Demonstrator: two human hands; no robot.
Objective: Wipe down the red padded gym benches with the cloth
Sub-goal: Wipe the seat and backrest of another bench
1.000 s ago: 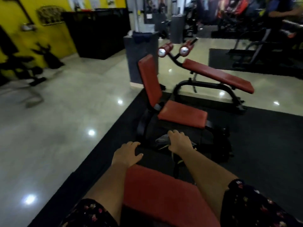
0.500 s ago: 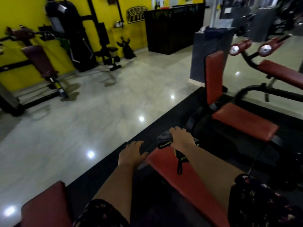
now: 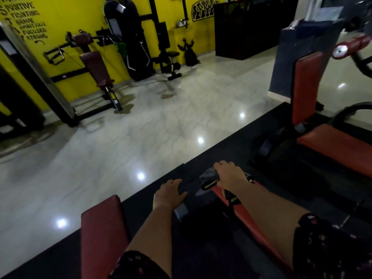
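The cloth [image 3: 210, 177] is a dark grey rag with a yellow-green trim, bunched under the right hand [image 3: 231, 174] at the far tip of the narrow red pad [image 3: 247, 218] that runs up from the person's lap toward 12 o'clock. The fingers of that hand curl over the wad and press it to the pad; a tail of the cloth hangs off beside the wrist. The rag looks soft, limp and light, so it should fold wherever it is pushed. A palm flat on the middle of the bunch seems a better hold than a pinch at one corner, which would likely let it trail and snag.

The left hand [image 3: 170, 193] lies spread on a dark bar of the frame [image 3: 181, 208] at 10 o'clock from the right hand, fingers loose and holding nothing.

The padding looks like smooth vinyl over foam: it should give a little, and a damp rag would probably slide easily. A second red pad [image 3: 102, 234] sits at 7 o'clock, and an upright red bench [image 3: 306, 87] with its seat stands at 2 o'clock, all on a black rubber mat [image 3: 281, 194]. Beyond lies a glossy marble floor [image 3: 141, 127] with light glints, yellow walls and dark machines.
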